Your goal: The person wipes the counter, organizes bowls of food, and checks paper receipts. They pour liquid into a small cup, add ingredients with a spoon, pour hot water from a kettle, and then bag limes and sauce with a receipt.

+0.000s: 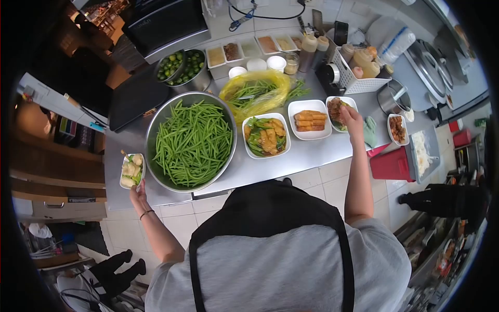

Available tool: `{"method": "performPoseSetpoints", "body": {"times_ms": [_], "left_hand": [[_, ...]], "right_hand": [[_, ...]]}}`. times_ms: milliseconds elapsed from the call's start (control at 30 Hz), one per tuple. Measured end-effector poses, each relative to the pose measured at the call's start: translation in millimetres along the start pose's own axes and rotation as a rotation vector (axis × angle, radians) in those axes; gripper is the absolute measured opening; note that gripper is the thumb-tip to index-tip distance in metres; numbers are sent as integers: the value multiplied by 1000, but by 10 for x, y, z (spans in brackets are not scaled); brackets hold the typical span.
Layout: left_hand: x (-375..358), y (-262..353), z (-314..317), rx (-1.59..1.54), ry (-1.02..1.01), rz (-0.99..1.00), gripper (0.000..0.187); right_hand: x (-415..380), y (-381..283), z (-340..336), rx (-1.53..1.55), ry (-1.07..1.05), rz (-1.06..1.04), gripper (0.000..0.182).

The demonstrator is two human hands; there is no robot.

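At the far left of the steel counter, my left hand (138, 194) grips the near end of a small white dish (125, 183) holding pale, rounded food pieces and some green. My right hand (353, 122) is over a white bowl (351, 101) of browned meat and greens, its fingers drawn together at the food; whatever they pinch is hidden. Just left of that bowl sits a square white bowl of fried rolls (310, 124). Beside it stands another bowl (285, 150) with greens and orange-brown pieces in sauce.
A large steel basin (149, 151) of green beans (193, 143) fills the counter's left part. Behind are a yellow plastic bag (280, 83), a pot of small green citrus (197, 83) and a bottle basket (364, 86). Several people's dark-clothed legs show around the floor.
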State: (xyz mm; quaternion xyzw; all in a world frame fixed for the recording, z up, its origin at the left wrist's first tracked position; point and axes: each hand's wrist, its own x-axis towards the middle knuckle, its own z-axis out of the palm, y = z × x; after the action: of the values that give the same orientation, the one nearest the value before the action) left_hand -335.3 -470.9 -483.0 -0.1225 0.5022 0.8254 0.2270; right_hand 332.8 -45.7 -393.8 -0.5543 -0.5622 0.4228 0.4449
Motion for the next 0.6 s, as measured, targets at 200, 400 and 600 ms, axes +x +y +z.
{"method": "performPoseSetpoints", "body": {"times_ms": [200,400,600], "left_hand": [[119,-229,-61,-57,6,-113,39],[1003,-249,-486,7,-132,-133,31],[-509,17,741,378,218,257,56]], "right_hand": [[59,107,-10,-279,-8,-191,30],[12,194,-449,-227,154,-101,25],[456,472,-1990,-305,592,-236,23]]}}
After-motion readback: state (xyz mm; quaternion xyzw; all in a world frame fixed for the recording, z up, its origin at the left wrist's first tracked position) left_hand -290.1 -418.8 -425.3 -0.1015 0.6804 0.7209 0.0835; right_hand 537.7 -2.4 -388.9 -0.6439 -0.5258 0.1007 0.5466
